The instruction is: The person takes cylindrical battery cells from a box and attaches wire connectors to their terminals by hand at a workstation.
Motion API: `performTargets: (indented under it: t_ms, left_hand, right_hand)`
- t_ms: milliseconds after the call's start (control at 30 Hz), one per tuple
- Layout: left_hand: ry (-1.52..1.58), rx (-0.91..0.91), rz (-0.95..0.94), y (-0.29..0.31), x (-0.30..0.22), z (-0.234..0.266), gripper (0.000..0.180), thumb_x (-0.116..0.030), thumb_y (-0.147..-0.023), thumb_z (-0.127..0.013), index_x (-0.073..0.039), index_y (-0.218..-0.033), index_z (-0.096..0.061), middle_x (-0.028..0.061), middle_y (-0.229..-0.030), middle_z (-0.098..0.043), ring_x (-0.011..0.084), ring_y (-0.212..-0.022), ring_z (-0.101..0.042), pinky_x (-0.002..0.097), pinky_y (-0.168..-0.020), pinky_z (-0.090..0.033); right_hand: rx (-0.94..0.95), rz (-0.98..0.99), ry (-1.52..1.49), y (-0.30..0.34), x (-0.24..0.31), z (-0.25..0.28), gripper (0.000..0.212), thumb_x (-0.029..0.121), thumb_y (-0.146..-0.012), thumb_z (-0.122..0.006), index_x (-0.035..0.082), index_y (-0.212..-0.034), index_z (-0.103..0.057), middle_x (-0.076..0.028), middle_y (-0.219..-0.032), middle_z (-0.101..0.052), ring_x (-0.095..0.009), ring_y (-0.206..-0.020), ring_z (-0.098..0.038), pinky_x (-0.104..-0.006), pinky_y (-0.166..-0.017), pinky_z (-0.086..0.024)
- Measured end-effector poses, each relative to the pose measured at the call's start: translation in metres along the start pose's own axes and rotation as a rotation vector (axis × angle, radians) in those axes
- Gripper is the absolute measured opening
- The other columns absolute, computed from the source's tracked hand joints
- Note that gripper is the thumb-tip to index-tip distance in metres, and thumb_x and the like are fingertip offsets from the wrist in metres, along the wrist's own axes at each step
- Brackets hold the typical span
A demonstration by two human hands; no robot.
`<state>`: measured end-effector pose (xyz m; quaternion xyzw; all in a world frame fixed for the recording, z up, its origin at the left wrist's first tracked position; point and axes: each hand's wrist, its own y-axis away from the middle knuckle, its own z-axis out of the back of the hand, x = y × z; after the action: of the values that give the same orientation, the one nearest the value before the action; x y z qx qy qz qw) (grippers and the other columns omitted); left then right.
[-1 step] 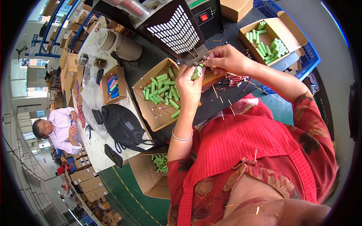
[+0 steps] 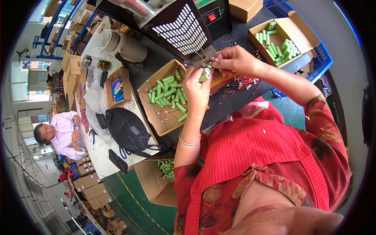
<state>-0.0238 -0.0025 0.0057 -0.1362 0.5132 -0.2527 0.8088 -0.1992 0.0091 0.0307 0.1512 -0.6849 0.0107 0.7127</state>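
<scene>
My left hand (image 2: pixel 197 89) holds a pair of green cylindrical cells (image 2: pixel 205 74) upright against the metal tip (image 2: pixel 206 59) of a black machine with a white perforated panel (image 2: pixel 183 29). At the top of the cells, my right hand (image 2: pixel 235 60) pinches something right by the tip; what it grips is too small to tell. Left of my left hand, an open cardboard box (image 2: pixel 156 119) holds several green cells with wires. Red and black wires (image 2: pixel 243 82) lie on the dark table under my right wrist.
A second cardboard box (image 2: pixel 290 28) of green cells sits upper right on a blue crate (image 2: pixel 322 59). A black mesh bag (image 2: pixel 128 129), a small box of coloured pieces (image 2: pixel 119 87) and a jug (image 2: pixel 122 46) lie left. Another person (image 2: pixel 58 133) works far left. A floor box (image 2: pixel 158 184) holds green cells.
</scene>
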Motion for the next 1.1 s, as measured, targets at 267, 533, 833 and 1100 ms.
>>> performTargets:
  t_ms: [267,533,833,1100]
  left_hand:
    - [-0.085,0.082,0.07,0.004,-0.007,0.013,0.027,-0.006,-0.077,-0.068,0.005,-0.101,-0.061,0.009,-0.082,-0.066,0.0139,-0.068,-0.061,0.025,-0.065,-0.048]
    - [1.051,0.285,0.772,0.008,-0.01,0.037,0.025,-0.007,-0.077,-0.07,-0.002,-0.1,-0.061,-0.0017,-0.072,-0.057,0.001,-0.052,-0.042,0.0151,-0.041,-0.029]
    - [0.209,0.015,0.26,0.008,0.003,0.004,0.022,-0.005,-0.077,-0.069,0.002,-0.096,-0.063,0.0035,-0.079,-0.065,0.0054,-0.07,-0.057,0.0223,-0.063,-0.047]
    - [0.087,-0.019,0.163,0.009,0.012,-0.002,0.02,-0.007,-0.074,-0.068,0.002,-0.092,-0.063,0.0147,-0.072,-0.064,0.018,-0.063,-0.064,0.0285,-0.058,-0.047]
  right_hand:
    - [0.247,-0.053,0.087,0.026,0.009,0.015,0.023,0.02,-0.086,-0.06,-0.001,-0.094,-0.063,-0.003,-0.072,-0.06,-0.008,-0.064,-0.059,-0.0203,-0.058,-0.05]
    - [0.16,0.648,0.399,0.035,-0.005,0.01,0.016,0.015,-0.082,-0.064,0.0,-0.088,-0.064,-0.007,-0.074,-0.063,-0.016,-0.065,-0.061,-0.0266,-0.055,-0.048]
    - [-0.123,0.174,0.092,0.015,-0.011,-0.012,0.022,0.022,-0.088,-0.058,0.0,-0.086,-0.063,-0.001,-0.06,-0.057,-0.004,-0.047,-0.048,-0.0196,-0.043,-0.039]
    - [-0.081,0.094,0.116,0.012,-0.001,-0.012,0.023,0.023,-0.088,-0.059,0.001,-0.085,-0.063,0.0,-0.061,-0.057,-0.003,-0.047,-0.047,-0.0191,-0.043,-0.039]
